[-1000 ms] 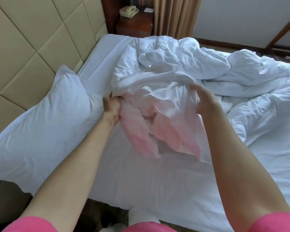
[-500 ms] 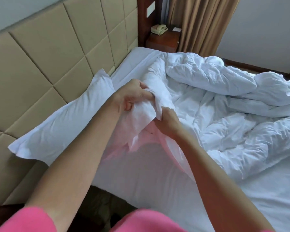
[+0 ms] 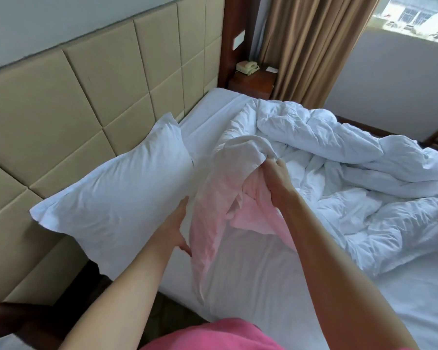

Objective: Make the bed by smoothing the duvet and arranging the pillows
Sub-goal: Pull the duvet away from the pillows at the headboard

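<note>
A crumpled white duvet (image 3: 339, 173) lies heaped across the bed's middle and right. My right hand (image 3: 276, 180) grips a bunched edge of it and holds that edge lifted above the sheet; the raised fabric hangs down with a pink tint. My left hand (image 3: 180, 228) is lower, at the left side of the hanging fold, fingers fairly straight and partly hidden behind the cloth. One white pillow (image 3: 116, 198) leans against the padded headboard (image 3: 74, 109) on the left.
The white bed sheet (image 3: 263, 286) is bare near me. A wooden nightstand (image 3: 253, 82) with a telephone (image 3: 247, 67) stands at the far corner beside brown curtains (image 3: 314, 46). A window is at top right. Dark floor shows between me and the bed.
My left hand let go of the raised duvet edge and dropped to the lower left of the hanging fold. My right hand moved up and keeps its grip. The view tilted upward.
</note>
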A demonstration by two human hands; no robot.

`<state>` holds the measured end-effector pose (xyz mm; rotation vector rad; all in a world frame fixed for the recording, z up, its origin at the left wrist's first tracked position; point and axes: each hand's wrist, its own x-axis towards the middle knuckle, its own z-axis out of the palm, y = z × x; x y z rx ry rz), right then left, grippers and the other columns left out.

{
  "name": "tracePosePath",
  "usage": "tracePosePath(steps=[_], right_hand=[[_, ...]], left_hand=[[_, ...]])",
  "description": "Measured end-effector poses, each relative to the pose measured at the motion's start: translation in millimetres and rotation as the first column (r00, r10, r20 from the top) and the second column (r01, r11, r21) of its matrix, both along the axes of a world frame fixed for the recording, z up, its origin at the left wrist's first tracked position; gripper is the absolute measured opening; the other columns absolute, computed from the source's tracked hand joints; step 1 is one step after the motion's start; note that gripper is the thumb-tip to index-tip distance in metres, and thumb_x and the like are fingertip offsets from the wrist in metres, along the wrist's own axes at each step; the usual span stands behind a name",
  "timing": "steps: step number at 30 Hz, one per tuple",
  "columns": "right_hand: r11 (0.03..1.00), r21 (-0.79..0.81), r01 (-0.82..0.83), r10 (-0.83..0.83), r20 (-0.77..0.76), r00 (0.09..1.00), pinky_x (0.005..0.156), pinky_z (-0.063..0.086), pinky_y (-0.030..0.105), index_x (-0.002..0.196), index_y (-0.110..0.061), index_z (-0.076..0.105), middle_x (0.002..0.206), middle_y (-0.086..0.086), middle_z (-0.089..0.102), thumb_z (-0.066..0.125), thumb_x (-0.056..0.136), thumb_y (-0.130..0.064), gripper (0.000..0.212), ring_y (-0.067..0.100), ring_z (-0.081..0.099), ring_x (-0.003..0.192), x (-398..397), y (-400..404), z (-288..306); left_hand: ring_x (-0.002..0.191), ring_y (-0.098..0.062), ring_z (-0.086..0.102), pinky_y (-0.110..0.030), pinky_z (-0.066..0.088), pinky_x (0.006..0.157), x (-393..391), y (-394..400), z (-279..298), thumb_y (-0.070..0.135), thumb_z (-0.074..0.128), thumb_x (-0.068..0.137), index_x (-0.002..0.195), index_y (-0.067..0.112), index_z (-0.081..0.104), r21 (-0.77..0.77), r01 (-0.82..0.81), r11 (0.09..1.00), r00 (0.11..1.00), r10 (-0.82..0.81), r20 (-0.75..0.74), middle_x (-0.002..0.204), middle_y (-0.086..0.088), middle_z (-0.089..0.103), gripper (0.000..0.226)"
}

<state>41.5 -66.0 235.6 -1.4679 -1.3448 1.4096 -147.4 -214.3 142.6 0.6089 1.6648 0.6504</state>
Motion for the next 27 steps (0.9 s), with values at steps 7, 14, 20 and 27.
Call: tracePosePath(steps=[7,14,20,27], right_hand=[[1.0,-0.024,0.013,-0.015,-0.075,0.997,0.065,0.042,0.036,0.091,-0.012,0.062,0.082,0.008,0.05,0.044,0.09,-0.014,0.018,0.022,0.05,0.076,-2,-2,3],[0.998,-0.045,-0.034,0.033,-0.023,0.999,0.066,0.039,0.038,0.084,-0.017,0.058,0.08,0.006,0.05,0.054,0.084,-0.022,0.006,0.022,0.048,0.075,17,3,2],[0.926,0.037,-0.376,0.375,0.03,0.927,0.091,0.058,0.041,0.105,-0.017,0.073,0.105,0.007,0.075,0.074,0.088,-0.037,0.026,0.019,0.072,0.099,40,5,6],[0.483,-0.343,-0.805,0.869,0.297,0.395,0.09,0.058,0.037,0.116,-0.018,0.064,0.113,-0.001,0.071,0.077,0.084,-0.033,0.038,0.017,0.07,0.104,40,16,32]], left_hand=[[0.136,-0.057,0.024,-0.068,0.045,0.094,44,-8,-48,0.055,0.085,0.064,0.149,0.03,0.017,-0.62,-0.445,0.647,0.232,0.752,0.617,0.159,-0.022,0.005,0.112],[0.097,-0.02,0.065,-0.039,0.051,0.1,-23,73,-51,-0.013,0.075,0.068,0.091,0.024,0.057,-0.3,-0.622,0.724,0.534,0.672,0.514,0.119,-0.014,0.065,0.048],[0.139,-0.021,0.04,-0.027,0.036,0.105,-52,77,85,0.019,0.033,0.105,0.137,0.005,0.045,-0.075,-0.831,0.551,0.349,0.621,0.702,0.144,-0.006,0.05,0.037],[0.101,-0.02,0.072,-0.03,0.057,0.084,-98,73,151,0.032,0.046,0.101,0.118,0.002,0.064,0.445,-0.495,0.746,0.857,0.334,0.392,0.105,-0.007,0.076,0.039]])
